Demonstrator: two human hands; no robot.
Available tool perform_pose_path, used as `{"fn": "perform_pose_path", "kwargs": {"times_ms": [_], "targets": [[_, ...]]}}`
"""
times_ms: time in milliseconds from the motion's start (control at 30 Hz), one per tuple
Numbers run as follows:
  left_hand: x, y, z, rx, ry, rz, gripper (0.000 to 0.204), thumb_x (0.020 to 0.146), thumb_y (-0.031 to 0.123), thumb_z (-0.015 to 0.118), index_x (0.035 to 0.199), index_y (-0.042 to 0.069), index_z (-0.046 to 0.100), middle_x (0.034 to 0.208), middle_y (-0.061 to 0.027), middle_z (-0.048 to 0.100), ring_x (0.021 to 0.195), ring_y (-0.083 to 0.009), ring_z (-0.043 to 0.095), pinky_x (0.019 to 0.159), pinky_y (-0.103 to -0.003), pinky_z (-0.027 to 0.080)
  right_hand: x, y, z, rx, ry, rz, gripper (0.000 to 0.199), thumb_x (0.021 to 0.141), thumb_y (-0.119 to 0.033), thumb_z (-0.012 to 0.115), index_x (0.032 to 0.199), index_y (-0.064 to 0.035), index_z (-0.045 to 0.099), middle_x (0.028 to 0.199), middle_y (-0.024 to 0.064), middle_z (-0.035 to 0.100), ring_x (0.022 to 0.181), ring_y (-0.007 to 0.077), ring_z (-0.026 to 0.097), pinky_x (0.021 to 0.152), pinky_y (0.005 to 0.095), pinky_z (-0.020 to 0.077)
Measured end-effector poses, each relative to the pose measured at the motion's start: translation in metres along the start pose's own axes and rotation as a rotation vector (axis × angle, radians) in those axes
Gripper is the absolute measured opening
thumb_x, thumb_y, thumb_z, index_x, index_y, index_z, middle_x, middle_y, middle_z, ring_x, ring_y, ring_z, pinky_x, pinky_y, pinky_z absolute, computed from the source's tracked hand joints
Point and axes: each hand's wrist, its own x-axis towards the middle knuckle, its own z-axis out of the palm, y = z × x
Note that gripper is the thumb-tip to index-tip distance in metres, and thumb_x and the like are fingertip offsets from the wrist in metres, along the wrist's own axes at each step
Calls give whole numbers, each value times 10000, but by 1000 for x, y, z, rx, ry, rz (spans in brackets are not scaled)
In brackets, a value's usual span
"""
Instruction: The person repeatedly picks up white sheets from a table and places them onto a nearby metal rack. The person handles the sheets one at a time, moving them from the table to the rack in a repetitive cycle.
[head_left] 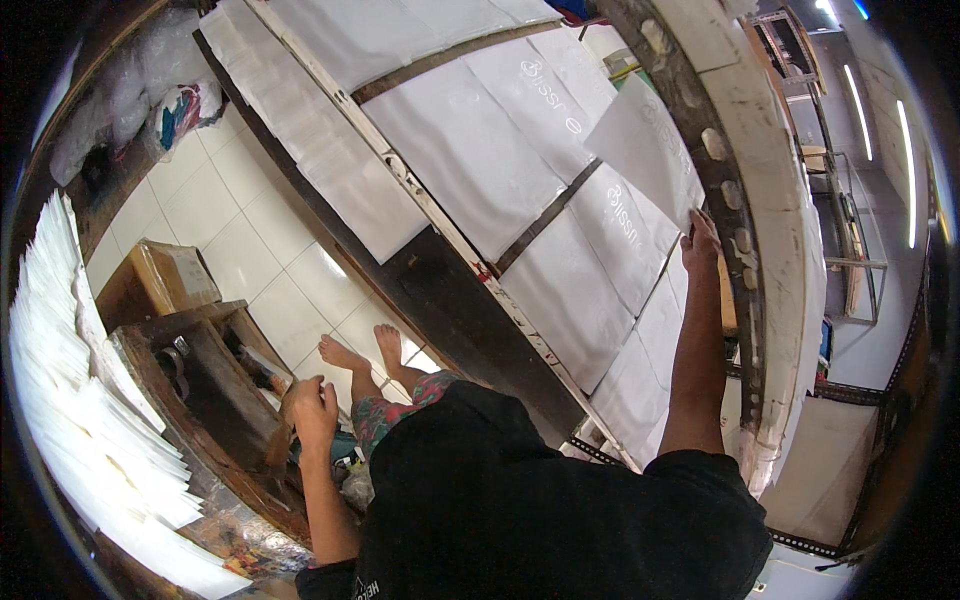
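Observation:
My right hand (699, 243) is stretched out over the long wooden printing table (450, 270) and pinches the lower corner of a white sheet (645, 145), which is lifted and tilted above the others. Rows of white sheets (470, 150), some with a pale printed mark, lie flat along the table. My left hand (315, 404) hangs at my side, shut around a brown wooden handle (281, 440); what is on the handle's lower end is hidden. My bare feet (362, 352) stand on the white tiled floor.
A fanned stack of white sheets (70, 400) lies along the left edge. Beside it are a dark wooden tray (205, 385) and a cardboard box (165, 275). A worn, paint-crusted wooden rail (745, 200) runs along the table's right side. Plastic bags (180, 105) sit at the upper left.

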Motion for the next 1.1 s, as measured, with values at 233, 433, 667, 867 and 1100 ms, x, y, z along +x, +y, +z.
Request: {"fn": "perform_pose_path", "kwargs": {"times_ms": [233, 433, 667, 867, 1100], "targets": [[-57, -41, 72, 4, -231, -149, 241, 889, 134, 643, 1040, -51, 673, 888, -235, 656, 795, -401, 649, 738, -479, 510, 21, 38, -25, -186, 191, 112, 195, 899, -164, 706, 1086, -139, 657, 788, -47, 568, 632, 60, 475, 472, 210, 319], [-65, -38, 99, -63, -197, -147, 218, 899, 153, 625, 983, -45, 663, 871, -263, 646, 826, -435, 638, 757, -493, 498, 39, 55, -43, -232, 203, 72, 238, 867, -113, 713, 1095, -92, 648, 777, -3, 584, 523, 77, 456, 409, 224, 324], [-65, -37, 107, -97, -179, -208, 234, 909, 153, 609, 1002, -53, 666, 902, -266, 657, 846, -425, 648, 776, -478, 509, 36, 60, -41, -313, 200, 3, 252, 851, -116, 719, 1083, -73, 631, 774, 8, 593, 524, 86, 469, 384, 228, 320], [-68, -40, 103, -72, -169, -200, 244, 913, 157, 610, 988, -66, 676, 902, -260, 665, 834, -420, 653, 770, -461, 515, 51, 73, -50, -443, 245, 12, 228, 842, -159, 725, 1032, -70, 638, 768, 6, 592, 539, 100, 491, 400, 259, 339], [-74, -40, 104, -47, -143, -180, 230, 914, 155, 617, 1004, -48, 679, 901, -255, 663, 838, -414, 648, 776, -470, 513, 38, 70, -39, -585, 312, 4, 274, 825, -192, 720, 1030, -27, 644, 805, 44, 617, 599, 149, 540, 478, 315, 421]]}}
